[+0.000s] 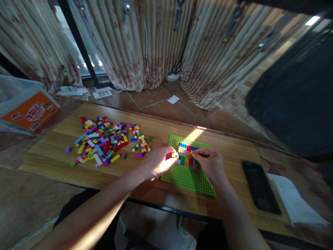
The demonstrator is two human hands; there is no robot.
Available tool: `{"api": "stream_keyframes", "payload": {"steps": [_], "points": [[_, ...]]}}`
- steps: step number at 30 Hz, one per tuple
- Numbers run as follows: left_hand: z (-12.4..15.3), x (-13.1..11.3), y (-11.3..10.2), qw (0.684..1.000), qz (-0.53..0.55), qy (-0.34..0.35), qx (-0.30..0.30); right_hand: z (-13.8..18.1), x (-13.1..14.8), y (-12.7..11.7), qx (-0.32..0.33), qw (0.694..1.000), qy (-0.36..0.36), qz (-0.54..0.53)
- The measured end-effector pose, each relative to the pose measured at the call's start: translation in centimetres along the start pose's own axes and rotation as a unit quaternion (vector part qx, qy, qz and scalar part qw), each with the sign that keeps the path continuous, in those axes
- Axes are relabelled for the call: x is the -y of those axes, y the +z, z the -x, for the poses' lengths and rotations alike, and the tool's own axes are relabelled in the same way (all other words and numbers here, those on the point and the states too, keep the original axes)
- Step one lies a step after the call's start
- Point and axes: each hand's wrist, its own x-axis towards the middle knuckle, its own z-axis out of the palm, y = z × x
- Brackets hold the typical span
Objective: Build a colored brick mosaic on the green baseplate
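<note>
A green baseplate [187, 177] lies on the wooden table, and a small block of coloured bricks [186, 155] is built up on its far half. My left hand [158, 161] is at the block's left edge, fingers pinched on a small red and yellow brick [172, 155]. From the right, my right hand [211, 164] rests on the plate, its fingers closed against the built bricks. A loose pile of many coloured bricks [104, 142] is spread over the table to the left, a hand's width from my left hand.
A black phone [260, 187] lies flat at the right of the table, beside a white cloth or paper [293, 203]. An orange box [30, 113] in a plastic bag sits at the far left. Curtains hang behind over a tiled floor.
</note>
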Motion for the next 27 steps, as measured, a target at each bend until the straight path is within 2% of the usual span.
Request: {"api": "stream_keyframes", "payload": {"steps": [6, 9, 12, 15, 19, 23, 27], "points": [[-0.2, 0.6, 0.7, 0.997, 0.078, 0.025, -0.009, 0.2, 0.3, -0.4, 0.015, 0.998, -0.023, 0.048], [-0.4, 1.4, 1.2, 0.989, 0.142, 0.029, -0.016, 0.6, 1.1, -0.7, -0.020, 0.995, -0.069, 0.062], [-0.5, 1.7, 1.3, 0.979, 0.205, 0.017, -0.011, 1.4, 2.3, -0.8, -0.061, 0.989, -0.133, 0.032], [-0.6, 1.3, 1.2, 0.961, 0.278, 0.006, -0.009, 2.4, 3.3, -0.4, -0.015, 0.985, -0.172, -0.020], [-0.4, 0.7, 1.0, 0.949, 0.316, -0.010, -0.001, 3.6, 4.2, 0.4, 0.068, 0.982, -0.173, -0.033], [-0.3, 0.3, 1.1, 0.946, 0.325, -0.008, 0.003, 4.1, 4.5, 1.1, 0.077, 0.982, -0.165, -0.046], [-0.2, 0.0, 1.2, 0.941, 0.339, -0.001, -0.020, 4.1, 4.5, 1.3, 0.079, 0.984, -0.122, -0.105]]}}
